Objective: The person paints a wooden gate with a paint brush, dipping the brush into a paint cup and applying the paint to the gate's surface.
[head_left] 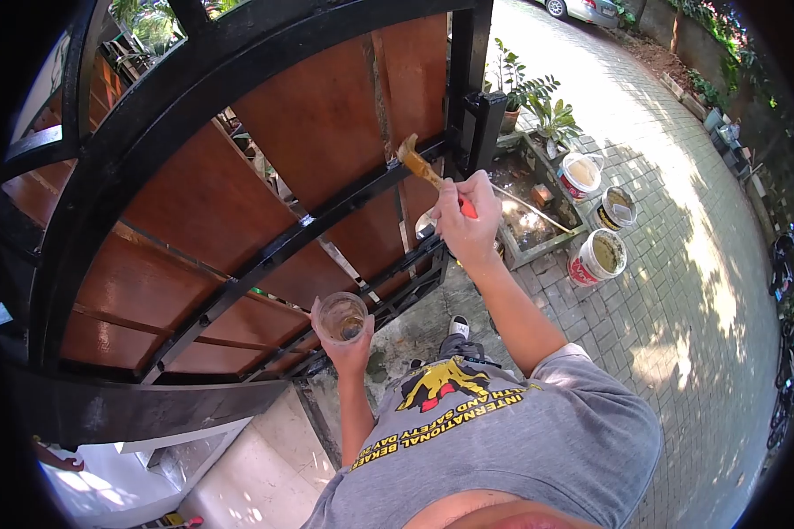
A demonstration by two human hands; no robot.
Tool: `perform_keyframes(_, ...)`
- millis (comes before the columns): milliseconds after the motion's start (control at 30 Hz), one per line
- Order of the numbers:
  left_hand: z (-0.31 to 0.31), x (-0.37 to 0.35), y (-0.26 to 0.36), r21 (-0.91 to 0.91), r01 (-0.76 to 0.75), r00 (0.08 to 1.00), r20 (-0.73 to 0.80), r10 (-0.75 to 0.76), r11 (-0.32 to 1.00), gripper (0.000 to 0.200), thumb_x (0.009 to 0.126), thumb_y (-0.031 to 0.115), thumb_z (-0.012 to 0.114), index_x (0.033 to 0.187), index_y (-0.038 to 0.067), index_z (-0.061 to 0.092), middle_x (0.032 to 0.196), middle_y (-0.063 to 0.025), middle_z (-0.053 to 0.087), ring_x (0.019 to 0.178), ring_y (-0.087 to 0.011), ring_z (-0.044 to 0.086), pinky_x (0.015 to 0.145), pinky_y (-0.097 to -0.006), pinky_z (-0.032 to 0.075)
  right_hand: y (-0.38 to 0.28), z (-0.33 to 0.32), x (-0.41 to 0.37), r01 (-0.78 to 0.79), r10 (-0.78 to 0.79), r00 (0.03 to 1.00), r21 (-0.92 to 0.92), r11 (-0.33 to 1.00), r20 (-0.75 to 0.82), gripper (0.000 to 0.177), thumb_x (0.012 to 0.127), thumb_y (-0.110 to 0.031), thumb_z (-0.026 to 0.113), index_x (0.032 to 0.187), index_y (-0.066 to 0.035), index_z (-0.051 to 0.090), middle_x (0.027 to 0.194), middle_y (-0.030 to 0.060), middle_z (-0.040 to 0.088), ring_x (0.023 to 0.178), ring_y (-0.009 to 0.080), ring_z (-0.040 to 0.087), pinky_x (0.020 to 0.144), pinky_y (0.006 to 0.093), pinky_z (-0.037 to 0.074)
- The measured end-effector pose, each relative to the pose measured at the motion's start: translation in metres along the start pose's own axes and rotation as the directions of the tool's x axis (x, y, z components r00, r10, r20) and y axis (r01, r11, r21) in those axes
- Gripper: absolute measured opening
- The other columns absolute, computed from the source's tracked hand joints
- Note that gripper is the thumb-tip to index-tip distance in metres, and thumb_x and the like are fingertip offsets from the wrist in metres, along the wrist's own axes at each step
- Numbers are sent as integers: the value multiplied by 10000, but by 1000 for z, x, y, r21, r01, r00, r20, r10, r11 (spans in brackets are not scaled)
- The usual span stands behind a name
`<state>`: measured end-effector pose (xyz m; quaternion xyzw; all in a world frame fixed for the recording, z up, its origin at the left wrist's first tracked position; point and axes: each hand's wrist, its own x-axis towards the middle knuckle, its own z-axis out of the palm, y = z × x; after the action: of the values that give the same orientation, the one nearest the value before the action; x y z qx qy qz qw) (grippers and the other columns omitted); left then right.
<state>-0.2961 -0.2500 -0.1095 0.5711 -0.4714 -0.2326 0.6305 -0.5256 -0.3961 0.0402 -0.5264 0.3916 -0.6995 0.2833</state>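
Observation:
In the head view my right hand [469, 216] is closed round the handle of a paintbrush [421, 166]. The brush's bristles are up against or very near the black metal bar [353, 196] of a gate with reddish-brown wooden panels [313, 115]; contact cannot be made out. Lower and to the left, my left hand [348, 351] is wrapped round a clear plastic cup [342, 318] with a little dark liquid at its bottom. The cup is just in front of the lower gate panels.
Several buckets, one of them a white and red bucket [598, 257], stand on the paving [662, 291] at the right. A planter [525, 256] with plants lies beside the gate. A parked car [591, 11] shows at the top.

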Motion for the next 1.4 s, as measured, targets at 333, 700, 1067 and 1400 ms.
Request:
perform_keyframes(333,-2,-3,3,-23,28,1000,-11,-29,999,1044,708,87,925,1560,77,322,1423,-93,488,1269,-223,530,1081,-368,456,-16,-19,26,-110,115,979,41,993,-168,213,1032,-102,589,885,-27,454,591,80,611,435,87,553,397,245,426)
perform_keyframes(700,1,4,2,-11,-3,1000,24,4,1000,1031,720,103,926,1557,80,325,1414,-94,493,1261,-223,536,1073,-363,460,-48,15,31,-160,161,987,88,983,-6,284,1012,-128,641,812,-38,461,571,87,623,421,109,595,342,245,398)
perform_keyframes(1067,-8,4,4,-40,18,1000,-9,-18,999,1040,722,90,924,1564,82,313,1410,-96,496,1259,-225,536,1068,-365,466,-25,-10,79,204,-206,979,-99,974,-5,446,905,-257,834,656,-54,525,508,26,593,449,68,591,404,232,407)
perform_keyframes(1400,-8,5,-4,4,-16,1000,7,16,1000,1044,717,76,922,1564,81,311,1404,-99,499,1244,-226,547,1053,-362,481,-21,-3,107,298,-382,919,-473,830,-92,473,852,-312,870,646,-52,533,467,60,462,390,177,407,420,288,363)
